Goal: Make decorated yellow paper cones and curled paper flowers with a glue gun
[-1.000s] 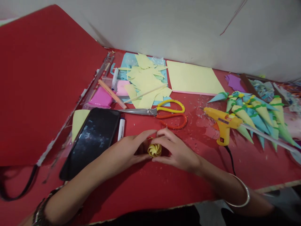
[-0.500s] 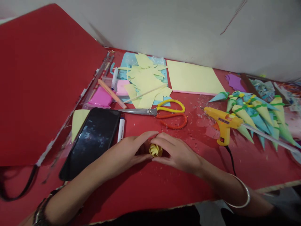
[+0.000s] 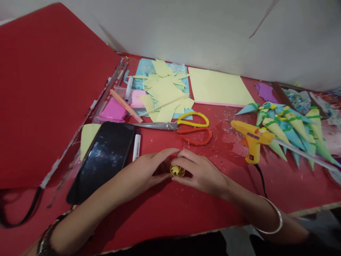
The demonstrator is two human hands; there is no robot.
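Note:
A small yellow paper flower (image 3: pixel 177 171), rolled into a spiral of curled petals, sits between my two hands near the front of the red table. My left hand (image 3: pixel 153 167) curves round it from the left, its fingertips closed at the flower's edge. From the right, my right hand (image 3: pixel 198 170) wraps round it with thumb below and fingers above. The fingertips of both hands meet over the far side. Just beyond them lie scissors (image 3: pixel 170 126) with yellow and red handles. A white marker (image 3: pixel 136 146) rests beside my left hand.
A black phone (image 3: pixel 103 160) lies left. Yellow paper scraps (image 3: pixel 163 89) and a yellow sheet (image 3: pixel 220 85) are at the back. To the right stand a yellow glue gun (image 3: pixel 253 138) and a pile of paper cones (image 3: pixel 287 128). A red board (image 3: pixel 53 96) rises on the left.
The flower has turned slightly between my fingers and shifted a little to the right. Both hands stay in nearly the same place.

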